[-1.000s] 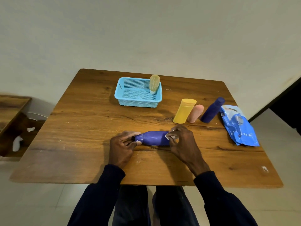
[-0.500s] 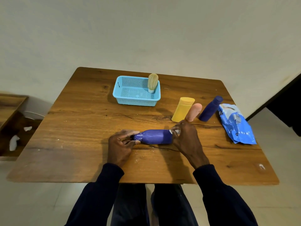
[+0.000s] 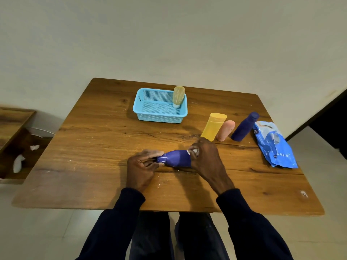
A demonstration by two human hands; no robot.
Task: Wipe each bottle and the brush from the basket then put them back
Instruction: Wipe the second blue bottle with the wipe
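Note:
A purple bottle [image 3: 176,158] lies on its side near the table's front middle. My left hand [image 3: 142,166] pinches its cap end. My right hand [image 3: 205,158] is wrapped round its base with a white wipe [image 3: 193,151] bunched under the fingers. A light blue basket [image 3: 159,106] stands at the back, with a tan brush [image 3: 178,95] upright in its right corner. To the right stand a yellow bottle [image 3: 214,128], a peach bottle [image 3: 225,130] and a dark blue bottle [image 3: 245,126].
A blue wipes packet [image 3: 274,145] lies near the wooden table's [image 3: 93,156] right edge. A low wooden shelf [image 3: 13,139] with white scraps sits on the floor to the left. My knees show under the table's front edge.
My right hand has slid leftward along the bottle, covering more of its base end. The left hand stays on the cap.

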